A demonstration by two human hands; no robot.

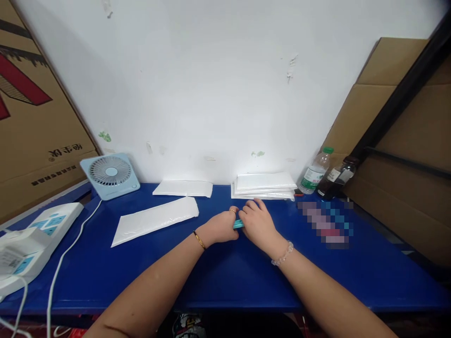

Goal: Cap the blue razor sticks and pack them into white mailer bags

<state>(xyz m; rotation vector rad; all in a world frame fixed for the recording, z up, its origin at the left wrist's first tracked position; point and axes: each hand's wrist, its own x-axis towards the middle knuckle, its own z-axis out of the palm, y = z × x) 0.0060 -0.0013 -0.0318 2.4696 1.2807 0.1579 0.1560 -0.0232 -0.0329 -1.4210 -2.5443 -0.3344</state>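
Both my hands meet at the middle of the blue table (218, 277). My left hand (221, 226) is closed, with a ring on one finger and a gold bangle at the wrist. My right hand (258, 222) wears a bead bracelet and its fingers curl over the same spot. Between the two hands a small teal object (238, 224) shows; both hands grip it, and most of it is hidden. A white padded envelope (155, 219) lies flat to the left of my hands. A stack of white envelopes (264, 184) sits just beyond them by the wall.
Another white envelope (183, 188) lies by the wall. A small blue fan (110, 174) stands at the back left, its cable running forward. A white power strip (24, 246) is at the far left. Two bottles (326, 176) stand at the back right. Cardboard boxes flank both sides.
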